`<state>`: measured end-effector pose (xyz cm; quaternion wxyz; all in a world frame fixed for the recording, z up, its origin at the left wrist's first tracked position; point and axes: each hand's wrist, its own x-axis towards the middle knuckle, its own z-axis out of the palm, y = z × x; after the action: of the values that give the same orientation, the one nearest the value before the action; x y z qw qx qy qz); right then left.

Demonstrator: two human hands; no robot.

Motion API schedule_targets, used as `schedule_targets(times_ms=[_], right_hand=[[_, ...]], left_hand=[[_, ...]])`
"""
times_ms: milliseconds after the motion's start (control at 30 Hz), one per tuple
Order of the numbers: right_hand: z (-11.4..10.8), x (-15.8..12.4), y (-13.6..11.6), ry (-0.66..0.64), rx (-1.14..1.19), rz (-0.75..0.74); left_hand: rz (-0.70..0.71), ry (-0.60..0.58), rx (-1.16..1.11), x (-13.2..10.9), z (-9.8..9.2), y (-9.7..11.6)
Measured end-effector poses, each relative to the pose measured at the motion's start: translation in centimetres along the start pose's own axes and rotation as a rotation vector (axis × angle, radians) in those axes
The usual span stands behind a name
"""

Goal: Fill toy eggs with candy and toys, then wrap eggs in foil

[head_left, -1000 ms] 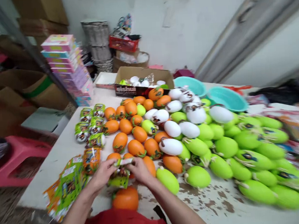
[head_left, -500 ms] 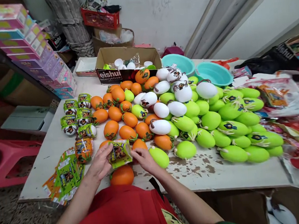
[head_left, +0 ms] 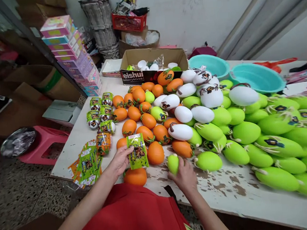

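Note:
My left hand [head_left: 122, 161] pinches the edge of a green printed packet [head_left: 137, 152], held upright above the table's near side. To the right, my right hand [head_left: 186, 174] has its fingers wrapped round a lime-green egg [head_left: 173, 163], partly covered by them. An orange egg [head_left: 135, 177] lies just below the packet, close to my body, and another orange egg [head_left: 155, 153] is right beside it. Loose green and orange packets [head_left: 88, 163] lie in a pile at the left. Behind them stand several wrapped eggs [head_left: 107, 127], one in an orange wrapper [head_left: 103, 143].
White eggs [head_left: 183, 114] and many lime-green eggs [head_left: 246, 133] spread across the table [head_left: 222, 190]. A cardboard box [head_left: 153, 60] and two turquoise basins [head_left: 257, 78] stand behind. Stacked pink and purple boxes [head_left: 75, 62] rise at the back left; a pink stool [head_left: 44, 147] is left.
My right hand has left the packet and closed round the lime-green egg. The packet now hangs upright from my left hand alone. The view has turned left.

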<state>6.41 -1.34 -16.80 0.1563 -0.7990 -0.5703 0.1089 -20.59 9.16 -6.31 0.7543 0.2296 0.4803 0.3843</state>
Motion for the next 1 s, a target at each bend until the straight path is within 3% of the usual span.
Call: schedule_targets(times_ms=[167,267,400,500,733,1000], right_hand=[[-4.2,-0.3,-0.6,-0.142,0.969,0.248],[-5.6,0.6,-4.0,-0.255,1.393,0.195],[-5.0,1.8,-8.9,-0.333,1.545,0.108],[-3.8,2.1,-10.7,-0.364,1.625,0.127],[-2.7,1.8,-9.8,-0.455,1.625,0.153],[-3.6,1.4,-10.6,-0.461,1.769,0.4]], left_hand=[[-0.046,0.047,-0.032,-1.1,-0.8,0.0],[-0.126,0.044,-0.105,-1.8,-0.2,-0.9],[-0.15,0.079,-0.261,-2.8,0.9,-1.7],[-0.11,0.098,-0.3,-3.4,0.9,-1.2],[-0.082,0.126,-0.251,-3.5,-0.7,0.2],[-0.122,0.092,-0.292,-2.9,0.0,0.2]])
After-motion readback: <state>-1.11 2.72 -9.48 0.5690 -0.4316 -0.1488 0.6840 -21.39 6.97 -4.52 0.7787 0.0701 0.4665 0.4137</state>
